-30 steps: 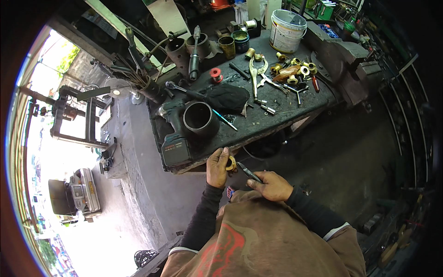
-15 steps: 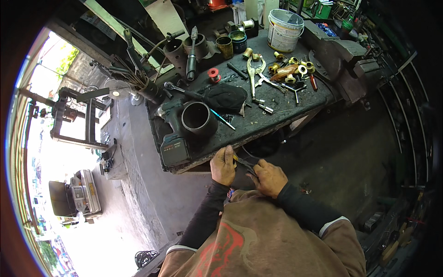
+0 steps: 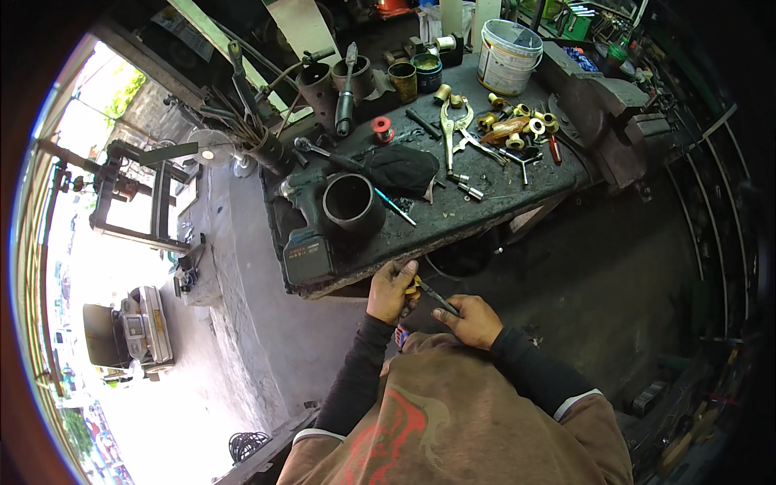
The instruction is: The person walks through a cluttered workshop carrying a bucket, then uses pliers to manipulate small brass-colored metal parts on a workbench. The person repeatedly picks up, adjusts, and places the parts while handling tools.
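Through my head view I have both hands just in front of the near edge of the counter. My left hand pinches a brass piece between thumb and fingers, over the floor rather than the counter. The fingers of my right hand are wrapped round the handle of a slim dark tool, whose tip reaches the brass piece; I cannot tell if it presses in.

The counter top is dark, worn and speckled with debris. At its left end I see a drill lying down, with a thick cylinder right beside it. A black cloth lies behind the cylinder, a blue pen to its right, and a red spool farther back. Pliers lie mid-counter, left of a heap of brass fittings. A white bucket stands at the back, and a vise sits at the right end.

The right of the room is dim. On the left, glare pours in from outside; a fan stands near the counter, a metal frame beyond it, and a vehicle lower down. A coil of cable sits at the lower left.
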